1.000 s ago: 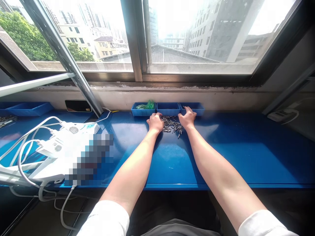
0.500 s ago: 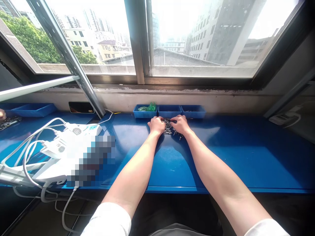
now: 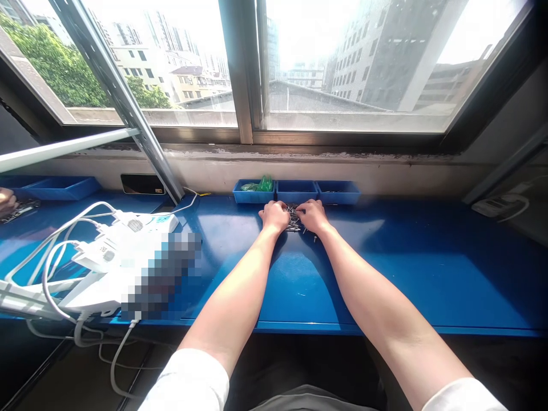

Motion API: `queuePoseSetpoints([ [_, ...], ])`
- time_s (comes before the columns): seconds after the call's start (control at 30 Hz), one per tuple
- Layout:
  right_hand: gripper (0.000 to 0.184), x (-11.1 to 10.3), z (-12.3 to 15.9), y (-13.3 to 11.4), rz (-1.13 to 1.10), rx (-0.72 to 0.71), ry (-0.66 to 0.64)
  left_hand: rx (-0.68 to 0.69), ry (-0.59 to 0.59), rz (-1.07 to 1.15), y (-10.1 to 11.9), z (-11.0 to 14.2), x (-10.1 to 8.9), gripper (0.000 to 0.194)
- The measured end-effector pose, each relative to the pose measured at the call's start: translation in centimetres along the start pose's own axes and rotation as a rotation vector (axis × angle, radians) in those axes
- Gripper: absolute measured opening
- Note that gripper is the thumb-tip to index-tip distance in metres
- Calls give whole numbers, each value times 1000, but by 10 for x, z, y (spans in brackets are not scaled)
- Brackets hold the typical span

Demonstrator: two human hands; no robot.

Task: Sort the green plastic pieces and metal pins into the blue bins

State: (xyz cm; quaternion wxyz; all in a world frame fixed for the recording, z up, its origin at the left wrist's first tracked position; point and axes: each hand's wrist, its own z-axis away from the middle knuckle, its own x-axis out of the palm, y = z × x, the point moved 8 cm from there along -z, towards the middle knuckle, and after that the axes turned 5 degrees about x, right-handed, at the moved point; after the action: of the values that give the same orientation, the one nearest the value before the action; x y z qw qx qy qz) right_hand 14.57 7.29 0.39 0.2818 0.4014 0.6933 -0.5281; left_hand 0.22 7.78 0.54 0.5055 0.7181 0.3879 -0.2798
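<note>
A small heap of slim metal pieces that look like screws (image 3: 293, 220) lies on the blue bench top, just in front of a row of blue bins. My left hand (image 3: 275, 216) rests at the heap's left side, fingers curled in toward the pieces. On the other side my right hand (image 3: 312, 216) has its fingertips drawn together at the heap's edge. Whatever either hand pinches is too small and too covered to make out. One loose screw (image 3: 315, 238) lies below my right hand, apart from the heap.
Behind the heap stand a bin with green plastic (image 3: 253, 196), a middle bin (image 3: 296, 198) and a right bin (image 3: 338, 198). A white power strip with plugs and cables (image 3: 124, 245) occupies the left. Another person's hand (image 3: 6, 201) shows at the left edge, near blue trays (image 3: 64, 193).
Both my hands stay at the heap; the right fingers have shifted slightly. The other person's hand comes further into view at the left. The view has moved a little.
</note>
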Motion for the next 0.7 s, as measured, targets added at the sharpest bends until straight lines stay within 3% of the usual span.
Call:
queuePoseSetpoints([
  [0.7, 21, 0, -2, -10, 88, -106, 3, 5, -4, -19, 4, 1, -2, 31],
])
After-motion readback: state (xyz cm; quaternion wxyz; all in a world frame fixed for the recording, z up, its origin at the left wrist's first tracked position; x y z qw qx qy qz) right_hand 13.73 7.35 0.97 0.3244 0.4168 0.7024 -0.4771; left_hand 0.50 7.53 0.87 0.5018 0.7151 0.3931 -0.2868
